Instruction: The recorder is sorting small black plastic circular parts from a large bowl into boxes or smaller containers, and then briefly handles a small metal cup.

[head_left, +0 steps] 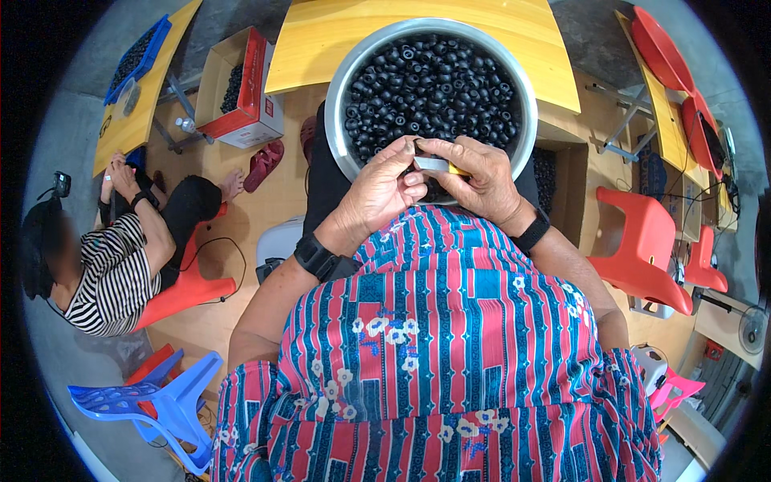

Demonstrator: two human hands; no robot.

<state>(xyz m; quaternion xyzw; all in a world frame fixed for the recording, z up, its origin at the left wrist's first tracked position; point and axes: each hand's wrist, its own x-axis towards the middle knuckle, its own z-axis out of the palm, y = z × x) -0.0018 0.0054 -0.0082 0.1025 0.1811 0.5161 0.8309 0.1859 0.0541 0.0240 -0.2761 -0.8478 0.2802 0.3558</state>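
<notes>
Silver metal, a wide round basin (pixel 341 88) rests on the person's lap, heaped with small black ring-shaped parts (pixel 434 80). Both hands meet at its near rim: the left hand (pixel 384 193) curls its fingers around something at the rim, and the right hand (pixel 480 181) pinches a small pale flat piece with a yellow edge (pixel 438 166) between thumb and fingers. Working well here probably means keeping both hands low over the basin, so a slipped part falls back into the heap. What the left hand grips is hidden by its fingers, and the pale piece is too small to identify. Wooden table (pixel 337 40) lies beyond; a seated co-worker in a striped top (pixel 108 281) works at left.
</notes>
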